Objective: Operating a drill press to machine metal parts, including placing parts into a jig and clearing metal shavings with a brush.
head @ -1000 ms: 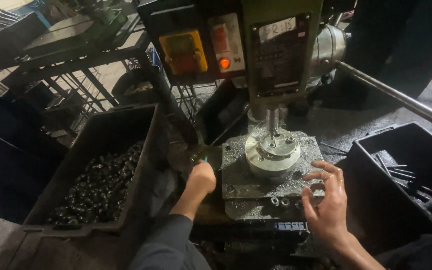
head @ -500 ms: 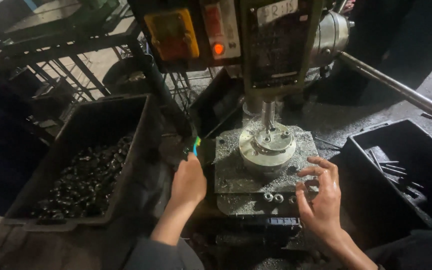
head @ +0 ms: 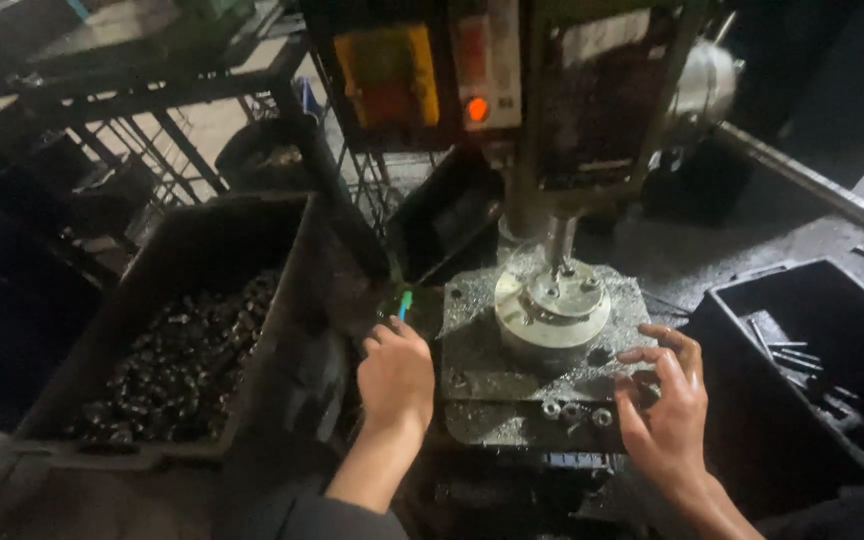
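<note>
I stand at a drill press with a round metal fixture (head: 552, 310) on its grey work table (head: 482, 365), under the spindle (head: 559, 243). My left hand (head: 395, 375) rests at the table's left edge, its fingers closed round a thin tool with a green-blue tip (head: 405, 304). My right hand (head: 667, 400) hovers at the table's right front corner with fingers spread, holding nothing. Three small metal rings (head: 574, 412) lie on the front of the table, just left of that hand.
A dark bin (head: 272, 250) of several small black metal parts (head: 177, 355) stands to the left. Another dark bin (head: 752, 330) with thin rods sits on the right. The press feed handle (head: 812, 190) runs off to the upper right. An orange lamp (head: 478, 109) glows on the control panel.
My left hand has drawn back from the fixture to the table's left edge, now with the green-tipped tool showing. My right hand stays at the right front corner. My view has tipped slightly.
</note>
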